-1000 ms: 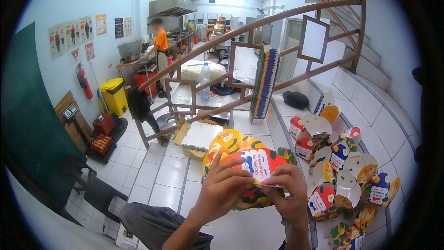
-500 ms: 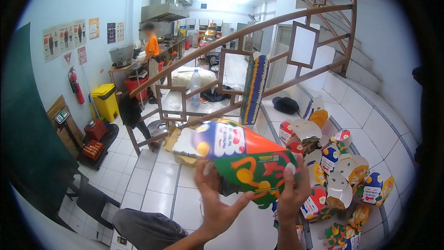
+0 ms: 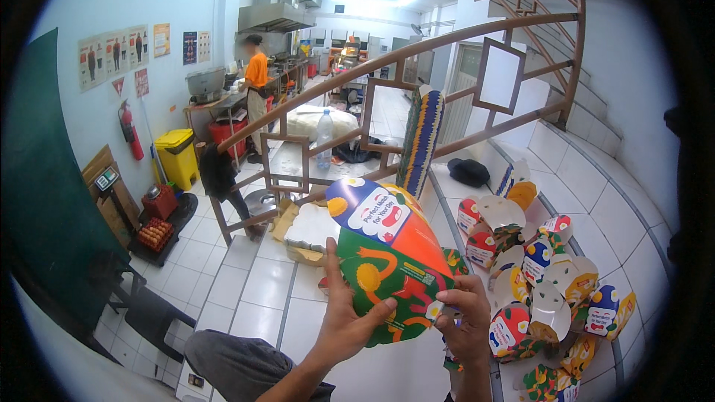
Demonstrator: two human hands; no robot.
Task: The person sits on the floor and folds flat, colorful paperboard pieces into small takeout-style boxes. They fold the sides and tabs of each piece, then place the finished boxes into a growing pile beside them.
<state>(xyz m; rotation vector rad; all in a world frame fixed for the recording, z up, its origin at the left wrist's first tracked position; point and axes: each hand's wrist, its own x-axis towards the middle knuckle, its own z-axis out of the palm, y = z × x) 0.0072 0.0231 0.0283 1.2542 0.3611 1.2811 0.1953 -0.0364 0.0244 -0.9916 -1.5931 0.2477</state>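
Observation:
A brightly printed food carton (image 3: 398, 264) in blue, green and orange is held up in front of me, tilted, between both hands. My left hand (image 3: 350, 313) grips its left side, thumb across the green panel and a finger up along the edge. My right hand (image 3: 463, 316) pinches the lower right corner, thumb in front. To the right, a heap of similar opened cartons (image 3: 547, 305) lies on the tiled steps. Behind the held carton, a brown cardboard box (image 3: 305, 254) contains white flat pieces, partly hidden.
A brown metal railing (image 3: 342, 85) crosses ahead, with a tall stack of flat cartons (image 3: 421, 141) leaning on it. A black cap (image 3: 468, 172) lies on a step. Beyond the railing stand a clear bottle (image 3: 325, 138), a yellow bin (image 3: 176, 156) and a person in orange (image 3: 256, 82).
The carton has turned so its printed front faces me more and its right end points lower. My right hand has dropped slightly and curled around the corner. The view has shifted a little.

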